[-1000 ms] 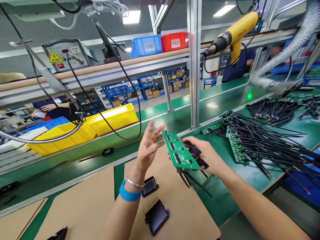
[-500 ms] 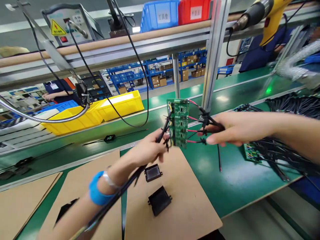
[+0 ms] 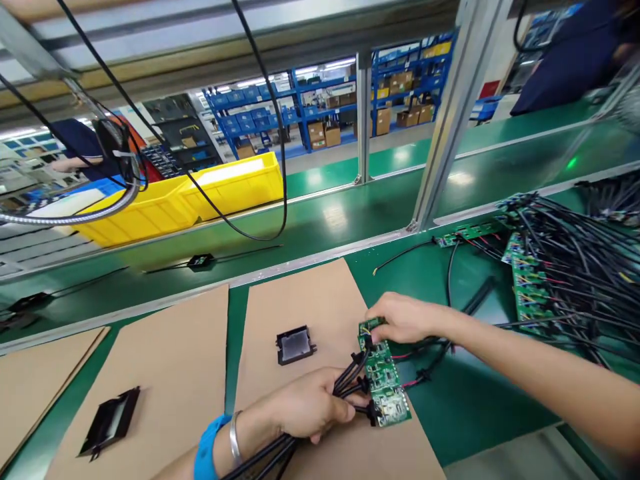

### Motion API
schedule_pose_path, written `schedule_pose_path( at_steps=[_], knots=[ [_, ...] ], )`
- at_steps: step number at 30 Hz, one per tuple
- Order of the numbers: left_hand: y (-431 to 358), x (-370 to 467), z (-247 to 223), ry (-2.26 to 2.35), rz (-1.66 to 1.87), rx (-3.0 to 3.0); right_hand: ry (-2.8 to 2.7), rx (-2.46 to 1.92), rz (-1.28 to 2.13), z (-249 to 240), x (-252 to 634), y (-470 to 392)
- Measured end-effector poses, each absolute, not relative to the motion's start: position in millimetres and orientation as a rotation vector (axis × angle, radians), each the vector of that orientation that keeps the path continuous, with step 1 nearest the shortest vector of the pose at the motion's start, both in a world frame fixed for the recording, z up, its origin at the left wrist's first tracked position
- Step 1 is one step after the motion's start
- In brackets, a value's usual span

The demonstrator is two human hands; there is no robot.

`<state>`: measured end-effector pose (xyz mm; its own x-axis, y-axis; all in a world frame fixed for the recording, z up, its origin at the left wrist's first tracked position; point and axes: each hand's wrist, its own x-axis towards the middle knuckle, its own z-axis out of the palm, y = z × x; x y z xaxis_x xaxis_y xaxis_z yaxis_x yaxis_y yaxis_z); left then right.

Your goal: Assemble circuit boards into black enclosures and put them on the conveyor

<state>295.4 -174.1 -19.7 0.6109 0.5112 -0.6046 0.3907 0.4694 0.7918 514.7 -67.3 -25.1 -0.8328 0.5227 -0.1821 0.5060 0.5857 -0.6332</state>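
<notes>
**solderfan:** ok so who's got hold of what here?

**benchrat:** Left hand [image 3: 313, 403] is wrapped round a bunch of black cables [image 3: 347, 379], the ones plugged into the near-left side of the green circuit board [image 3: 384, 377]. Right hand [image 3: 403, 320] is pinching the far end of that board, thumb down by a black plug. So yeah, both are gripping.

**solderfan:** and the board's sitting where?

**benchrat:** Over the right edge of a cardboard sheet [image 3: 295, 293], between the two hands. Can't tell if it's resting on it or held just above. Red wires come off its right side.

**solderfan:** anything else close by?

**benchrat:** Black housing [image 3: 294, 345] on the same sheet, just beyond the left hand. A second housing [image 3: 111, 421] is on the next sheet [image 3: 175, 347] over, tilted. Off to the right there's a big tangle of boards and leads [image 3: 575, 273] on the green bench [image 3: 500, 427]. Further back, yellow bins [image 3: 235, 190], then blue shelving [image 3: 250, 120] with boxes, plus someone in a dark top [image 3: 570, 60] at upper right.
</notes>
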Motion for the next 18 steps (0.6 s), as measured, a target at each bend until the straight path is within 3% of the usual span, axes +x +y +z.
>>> schedule_pose_path(
  at_steps=[3, 8, 13, 18],
  knots=[
    [-177, 295, -24, 1.01, 0.053, 1.137, -2.744, -0.895, 1.034, -27, 515, -71],
    [-183, 298, -27, 1.105, 0.063, 1.146, -2.759, -1.111, 1.233, -35, 519, -80],
    [-188, 299, -32, 1.069, 0.171, 1.152, -2.669, -1.148, 0.929, -48, 525, -104],
    [-197, 297, -38, 1.098, 0.178, 1.22, -2.676, -1.306, 1.011, -47, 530, -116]
  ],
)
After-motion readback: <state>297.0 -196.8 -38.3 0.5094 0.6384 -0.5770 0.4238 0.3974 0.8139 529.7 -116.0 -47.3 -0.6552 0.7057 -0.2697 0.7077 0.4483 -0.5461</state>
